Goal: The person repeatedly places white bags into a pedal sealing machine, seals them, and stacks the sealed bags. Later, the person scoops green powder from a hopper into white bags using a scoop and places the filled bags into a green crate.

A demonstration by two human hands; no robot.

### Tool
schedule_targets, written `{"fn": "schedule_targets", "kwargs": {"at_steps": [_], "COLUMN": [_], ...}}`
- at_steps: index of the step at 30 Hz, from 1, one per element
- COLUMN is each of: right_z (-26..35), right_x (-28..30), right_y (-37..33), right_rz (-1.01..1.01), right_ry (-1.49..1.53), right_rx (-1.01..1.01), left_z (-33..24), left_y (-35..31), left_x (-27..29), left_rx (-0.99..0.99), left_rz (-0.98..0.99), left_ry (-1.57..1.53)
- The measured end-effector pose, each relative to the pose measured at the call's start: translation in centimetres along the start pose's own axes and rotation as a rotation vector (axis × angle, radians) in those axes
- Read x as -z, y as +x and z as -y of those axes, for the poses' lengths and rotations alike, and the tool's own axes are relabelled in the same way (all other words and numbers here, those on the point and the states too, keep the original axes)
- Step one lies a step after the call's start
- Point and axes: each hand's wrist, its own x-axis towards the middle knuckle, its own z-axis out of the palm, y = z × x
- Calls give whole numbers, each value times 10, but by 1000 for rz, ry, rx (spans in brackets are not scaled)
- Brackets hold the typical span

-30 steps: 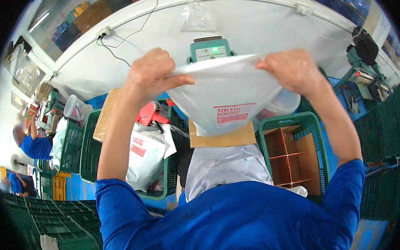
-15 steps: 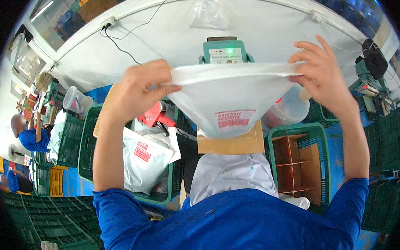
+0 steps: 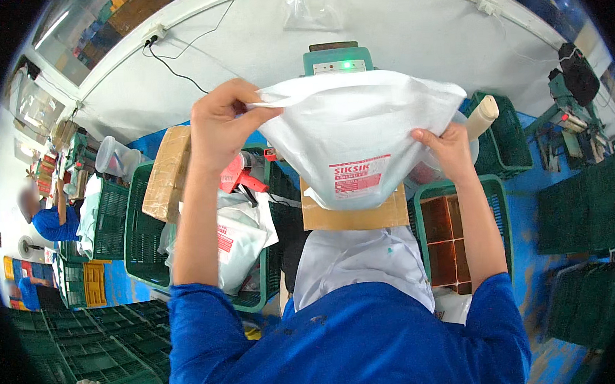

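A white plastic bag (image 3: 360, 130) with red print hangs upright in front of me, its top edge bowed. Its upper left corner is pinched between the thumb and fingers of my left hand (image 3: 224, 123). Lower down, at the bag's right side, my right hand (image 3: 453, 149) grips it with the thumb in front; its other fingers are partly hidden. Behind the bag stands a green sealing machine (image 3: 337, 58) with a lit green light, mostly covered. The bag's bottom hangs over a brown cardboard piece (image 3: 354, 219).
Left of me, a green crate (image 3: 146, 259) holds a brown carton (image 3: 167, 175); near it are white printed bags (image 3: 244, 247) and a red tape dispenser (image 3: 240, 173). On the right, a crate (image 3: 502, 213) contains divided compartments. A person (image 3: 55, 222) works at far left.
My right hand has moved down from the bag's upper right corner to its right side. The bag's top edge has gone from taut to bowed and looser. My left hand keeps its corner.
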Motion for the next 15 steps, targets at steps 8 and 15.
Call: {"fn": "schedule_targets", "kwargs": {"at_steps": [8,15], "right_z": [-27,-56], "right_x": [6,-8], "right_y": [-4,-14], "right_rz": [98,-29], "right_ry": [132,29], "right_rx": [-49,-36], "left_z": [78,62], "left_y": [-87,-79], "left_x": [-61,-82], "left_rx": [413,453], "left_rz": [26,-209], "left_ry": [-324,-94]}}
